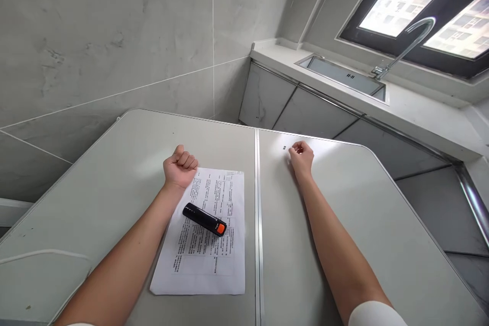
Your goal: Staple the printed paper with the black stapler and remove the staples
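Note:
My left hand (180, 167) is closed in a fist, fingers curled upward, at the upper left edge of a stack of printed paper (237, 285). Nothing shows sticking out of it. On the paper lies a long black stapler (202, 218) with an orange square at its near right end; neither hand touches it. My right hand (301, 158) is closed in a pinch over the far part of the table. Whatever its fingertips hold, if anything, is too small to make out. Just left of them lie tiny dark pieces (284, 147), perhaps staples.
The pale folding table (328, 224) has a metal seam (259, 224) down its middle. A white cord (46, 252) lies at the left. Beyond stand a grey tiled wall (114, 35) and a counter (275, 53) with a sink (344, 74) and faucet (405, 53) under a window.

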Action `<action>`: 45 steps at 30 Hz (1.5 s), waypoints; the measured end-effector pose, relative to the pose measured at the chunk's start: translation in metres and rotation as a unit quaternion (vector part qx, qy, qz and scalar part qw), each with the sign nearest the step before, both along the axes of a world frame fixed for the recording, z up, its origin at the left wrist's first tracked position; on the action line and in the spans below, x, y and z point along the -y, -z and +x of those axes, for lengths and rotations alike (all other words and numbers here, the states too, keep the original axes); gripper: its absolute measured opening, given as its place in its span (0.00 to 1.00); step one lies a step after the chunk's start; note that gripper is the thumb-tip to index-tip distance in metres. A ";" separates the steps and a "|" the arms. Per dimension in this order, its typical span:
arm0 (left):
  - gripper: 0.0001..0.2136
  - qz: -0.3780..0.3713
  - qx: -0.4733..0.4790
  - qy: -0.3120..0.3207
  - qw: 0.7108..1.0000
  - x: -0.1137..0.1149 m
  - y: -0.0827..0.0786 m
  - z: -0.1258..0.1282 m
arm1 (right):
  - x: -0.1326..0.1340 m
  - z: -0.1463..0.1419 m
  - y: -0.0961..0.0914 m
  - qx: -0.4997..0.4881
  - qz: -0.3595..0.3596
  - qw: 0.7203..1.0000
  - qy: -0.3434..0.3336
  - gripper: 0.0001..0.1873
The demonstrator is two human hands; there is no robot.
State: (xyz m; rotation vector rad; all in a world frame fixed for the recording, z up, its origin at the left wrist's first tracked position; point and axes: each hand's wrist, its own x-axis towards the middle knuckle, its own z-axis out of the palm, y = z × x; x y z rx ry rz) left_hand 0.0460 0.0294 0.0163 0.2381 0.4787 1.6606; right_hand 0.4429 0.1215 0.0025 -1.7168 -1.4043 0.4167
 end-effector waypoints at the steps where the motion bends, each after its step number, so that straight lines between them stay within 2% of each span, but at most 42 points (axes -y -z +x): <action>1: 0.16 0.005 -0.004 0.001 1.000 0.001 0.001 0.000 | -0.002 0.006 0.006 -0.013 0.002 1.000 0.011 0.07; 4: 0.19 0.021 -0.011 0.006 1.000 0.003 0.002 -0.001 | -0.001 0.010 0.018 -0.020 0.013 1.000 -0.002 0.11; 7: 0.21 0.038 -0.013 0.008 0.999 0.004 0.001 -0.002 | -0.002 0.007 0.021 -0.004 0.007 1.000 -0.025 0.14; 11: 0.23 0.027 -0.024 0.017 0.999 0.005 0.002 -0.001 | -0.007 0.008 0.024 0.005 -0.008 1.000 -0.017 0.17; 17: 0.24 0.031 -0.010 0.050 0.998 0.006 0.002 0.002 | -0.013 0.010 0.027 0.011 -0.001 0.999 -0.043 0.14; 21: 0.21 0.066 0.022 0.053 0.996 0.005 0.002 0.001 | -0.015 0.009 0.026 0.011 -0.007 0.999 -0.036 0.13; 25: 0.19 0.076 0.040 0.055 0.995 0.003 0.005 -0.001 | -0.018 -0.002 0.020 0.014 0.023 0.999 -0.025 0.13; 27: 0.19 0.072 0.040 0.062 0.995 0.003 0.007 -0.001 | -0.017 -0.019 0.014 0.012 0.045 0.998 -0.046 0.13; 29: 0.18 0.074 0.040 0.064 0.994 0.003 0.008 -0.002 | -0.014 -0.048 0.009 -0.001 0.054 0.993 -0.100 0.14; 32: 0.18 0.080 0.042 0.060 0.994 0.003 0.007 -0.002 | -0.007 -0.107 0.001 -0.030 0.022 0.979 -0.201 0.17; 37: 0.19 0.067 0.021 0.050 0.996 0.004 0.005 0.000 | -0.006 -0.194 0.000 -0.052 -0.001 0.946 -0.321 0.17; 41: 0.20 0.063 0.008 0.048 0.997 0.004 0.007 0.000 | -0.016 -0.225 0.009 -0.045 -0.010 0.942 -0.333 0.16; 45: 0.20 0.056 -0.001 0.053 0.997 0.003 0.009 0.000 | -0.023 -0.228 0.016 -0.043 -0.004 0.946 -0.322 0.14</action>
